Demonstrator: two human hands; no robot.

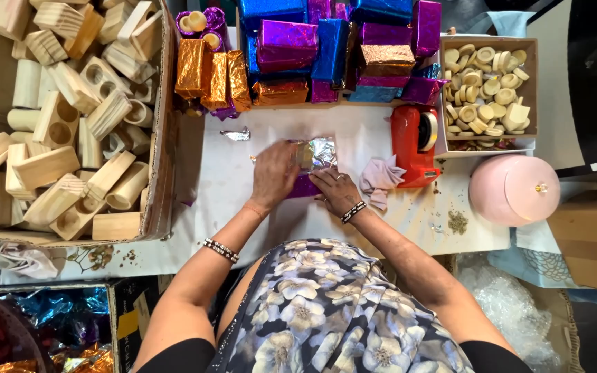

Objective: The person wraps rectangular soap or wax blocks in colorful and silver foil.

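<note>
Left hand (273,174) is laid palm-down over a small block half-wrapped in foil (310,166), fingers curled onto its left end — clamped on it. Right hand (334,191) is pressed on the lower right of the same block, fingers flat on the purple foil, holding rather than gripping around it. The block sits mid-worktop (229,193) on the white cover, silver side of the foil turned up at the top, purple showing below. A scrap of silver foil (235,135) lies just beyond the left hand. A crumpled pink cloth (378,181) is beside the right hand, touching a red tape dispenser (413,144). Past these, a stack of wrapped blocks (326,52) in blue, purple and copper foil is lined along the far edge. A shallow box of small round wooden pieces (486,86) is at far right, a pink round lidded container (514,188) nearer. A large carton of bare wooden blocks (70,110) fills the left side — many with round holes. More crumpled foil (70,324) is seen in a box at lower left.
</note>
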